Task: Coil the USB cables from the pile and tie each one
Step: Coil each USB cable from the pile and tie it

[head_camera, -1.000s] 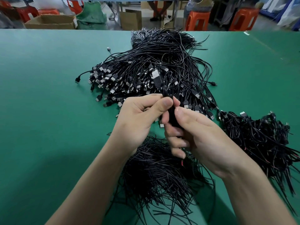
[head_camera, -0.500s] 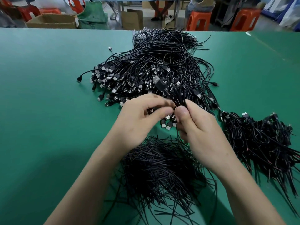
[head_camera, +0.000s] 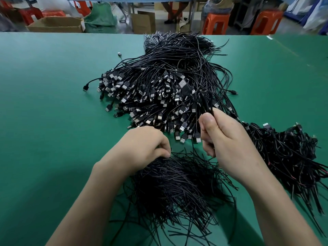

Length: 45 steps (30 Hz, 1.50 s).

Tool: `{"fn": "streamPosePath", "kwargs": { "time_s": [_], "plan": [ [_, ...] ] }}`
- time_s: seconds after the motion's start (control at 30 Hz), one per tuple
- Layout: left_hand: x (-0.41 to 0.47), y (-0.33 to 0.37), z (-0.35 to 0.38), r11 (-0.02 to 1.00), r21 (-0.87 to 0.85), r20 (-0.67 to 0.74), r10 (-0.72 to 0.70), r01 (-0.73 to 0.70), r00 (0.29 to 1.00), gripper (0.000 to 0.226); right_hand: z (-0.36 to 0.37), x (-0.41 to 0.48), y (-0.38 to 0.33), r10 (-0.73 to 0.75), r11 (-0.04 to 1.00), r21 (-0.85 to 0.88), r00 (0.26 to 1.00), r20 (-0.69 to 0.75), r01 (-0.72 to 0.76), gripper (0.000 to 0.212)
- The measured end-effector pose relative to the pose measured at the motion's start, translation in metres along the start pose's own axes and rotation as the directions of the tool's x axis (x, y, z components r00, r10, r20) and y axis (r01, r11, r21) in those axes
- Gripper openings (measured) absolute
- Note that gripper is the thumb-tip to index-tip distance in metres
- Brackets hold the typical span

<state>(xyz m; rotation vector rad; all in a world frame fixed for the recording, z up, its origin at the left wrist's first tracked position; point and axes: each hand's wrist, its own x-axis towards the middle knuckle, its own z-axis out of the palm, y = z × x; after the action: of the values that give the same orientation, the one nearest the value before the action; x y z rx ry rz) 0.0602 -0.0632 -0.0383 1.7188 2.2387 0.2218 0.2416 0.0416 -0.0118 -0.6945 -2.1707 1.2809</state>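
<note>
Cables lie heaped across the green tabletop point(head_camera: 53, 107): a big pile of loose black USB cables point(head_camera: 159, 86) sits in the middle, its plugs fanned toward the person. The right hand point(head_camera: 225, 139) is raised just in front of that pile, fingers and thumb curled tight round a coiled cable point(head_camera: 206, 103) whose folded loops stick up out of the fist. The left hand point(head_camera: 145, 144) is lower, its fingers bent down with the tips in the far edge of a heap of thin black ties point(head_camera: 177, 185) close to the person; whether it has pinched one I cannot tell. A mound of bundled cables point(head_camera: 284, 153) rests at the right. Orange stools point(head_camera: 215, 23) stand beyond the tabletop.
</note>
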Motion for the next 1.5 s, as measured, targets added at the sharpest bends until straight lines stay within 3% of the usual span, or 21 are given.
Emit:
{"fn": "streamPosePath", "kwargs": {
  "time_s": [0.27,0.4,0.57,0.67,0.8,1.17,1.33,1.5],
  "plan": [
    [-0.012,-0.015,-0.012,0.957,-0.288,0.004,-0.025,0.025,1.0,0.011,-0.006,0.001,0.001,0.027,1.0,-0.001,0.999,-0.027,-0.027,0.039],
    [-0.019,-0.02,-0.021,0.904,-0.425,-0.167,-0.033,-0.042,0.985,0.017,-0.005,0.0,-0.002,0.018,1.0,0.023,1.0,-0.018,-0.018,0.04],
    [-0.018,0.006,-0.021,0.586,-0.788,-0.298,-0.09,-0.191,0.95,0.017,0.004,-0.004,-0.008,-0.014,0.998,0.07,0.998,0.06,0.01,0.036],
    [-0.014,0.022,-0.017,0.432,-0.871,-0.301,-0.091,-0.235,0.949,0.018,0.007,-0.004,-0.009,-0.024,0.999,0.027,0.998,0.058,0.022,0.034],
    [-0.012,0.032,-0.013,0.32,-0.913,-0.303,-0.112,-0.254,0.946,0.019,0.007,-0.004,-0.009,-0.011,1.0,0.009,0.999,0.04,0.01,0.033],
    [-0.017,0.02,-0.019,0.467,-0.823,-0.351,0.028,-0.323,0.936,0.023,0.008,-0.004,-0.009,0.039,0.991,0.123,0.994,0.103,-0.051,0.034],
    [-0.011,0.018,-0.015,0.466,-0.777,-0.476,0.004,-0.423,0.879,0.021,0.013,-0.004,-0.01,0.025,0.96,0.267,0.973,0.231,-0.088,0.036],
    [-0.008,0.017,-0.01,0.427,-0.767,-0.533,-0.008,-0.479,0.846,0.011,0.013,-0.005,-0.011,0.023,0.947,0.301,0.963,0.269,-0.107,0.036]
  ]
}}
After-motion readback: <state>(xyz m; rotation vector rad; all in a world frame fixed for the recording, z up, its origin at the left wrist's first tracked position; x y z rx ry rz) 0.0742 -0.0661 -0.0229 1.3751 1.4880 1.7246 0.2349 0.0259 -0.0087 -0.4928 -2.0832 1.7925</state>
